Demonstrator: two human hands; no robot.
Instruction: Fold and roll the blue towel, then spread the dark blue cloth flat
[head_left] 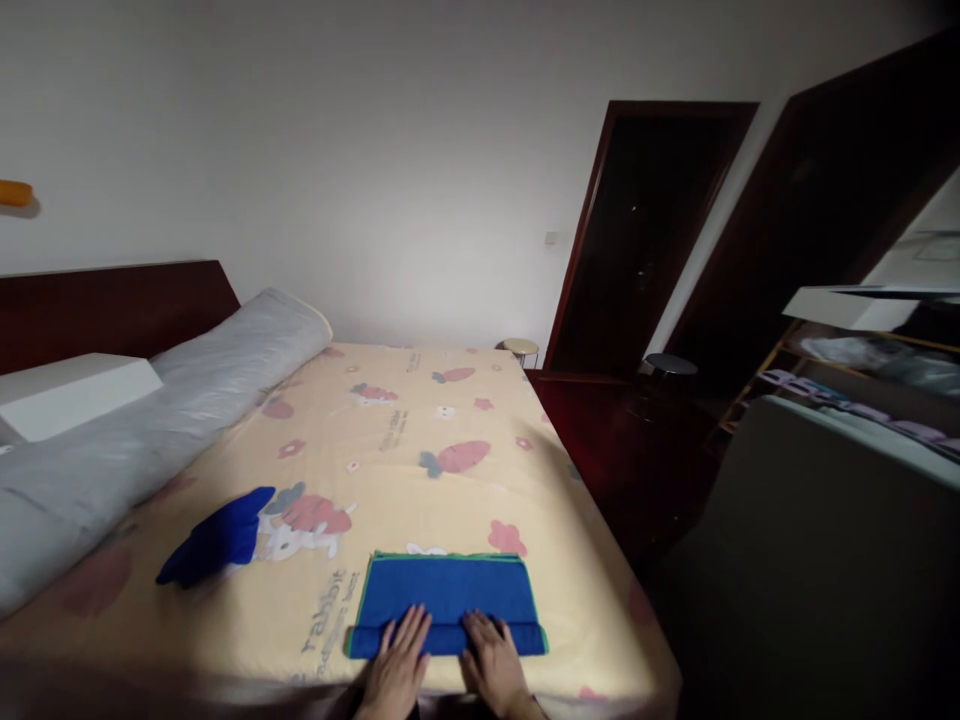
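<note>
1. Left hand (401,655): open, palm down, the fingers extended and the thumb set a little apart; the fingers lie on the rolled near edge of the blue cloth and are not closed around it.
2. Right hand (493,660): open, palm down, the fingers reaching forward and slightly bent over the same rolled edge; the two hands are apart, with a stretch of the roll visible between them.
3. Blue cloth (450,588): green-edged, spread flat beyond the fingertips and rolled along the side nearest the person; it lies on the bed near its front edge.
4. Bed (405,500): covered by a pale yellow sheet printed with carrots, flowers, rabbits and lettering.
5. Darker blue cloth (219,540): crumpled, on the sheet to the left of the blue cloth and well apart from it.
6. Grey roll (247,345): a thick, bulky roll lying along the left side of the bed, before a dark red headboard (112,305); a white box-like object (82,395) is seen beside it.
7. Background: a pale wall (390,180), a dark door (652,230), a light-topped stool (520,346) by the far end of the bed, a dark-topped stool (670,364) on the dark red floor, and a loaded shelf (862,360) at right.
</note>
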